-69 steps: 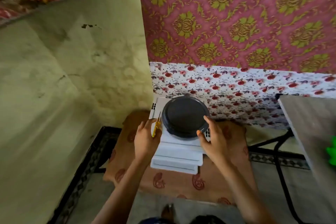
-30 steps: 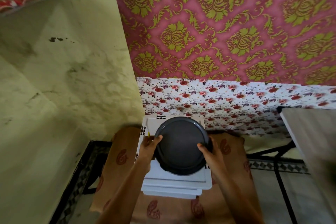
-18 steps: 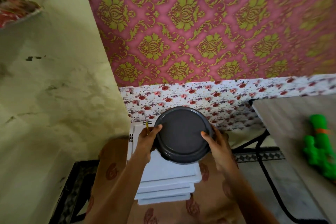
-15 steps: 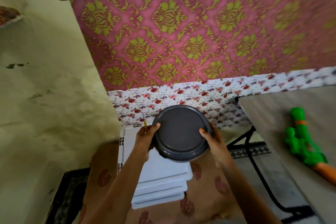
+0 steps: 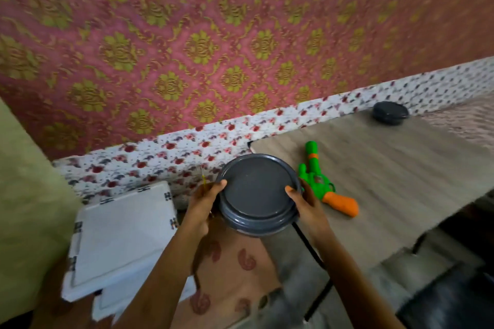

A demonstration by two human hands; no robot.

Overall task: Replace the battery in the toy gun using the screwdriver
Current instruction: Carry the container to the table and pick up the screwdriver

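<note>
Both my hands carry a round dark grey lidded container (image 5: 256, 196) in the air, just left of the table's corner. My left hand (image 5: 204, 200) grips its left rim and also pinches a thin yellow screwdriver (image 5: 204, 178), whose tip pokes up above my fingers. My right hand (image 5: 303, 201) grips the right rim. The toy gun (image 5: 320, 181), green with an orange grip, lies flat on the grey wooden table (image 5: 387, 168) just right of the container.
A second dark grey round container (image 5: 390, 113) stands at the table's far edge by the wall. A stack of white boxes (image 5: 120, 227) sits on a brown patterned stool (image 5: 230, 275) at lower left. Black table legs (image 5: 318, 262) run below my right arm.
I lifted the grey container off the white boxes and carried it right toward the table. My view turned right, bringing the toy gun and the second container into sight.
</note>
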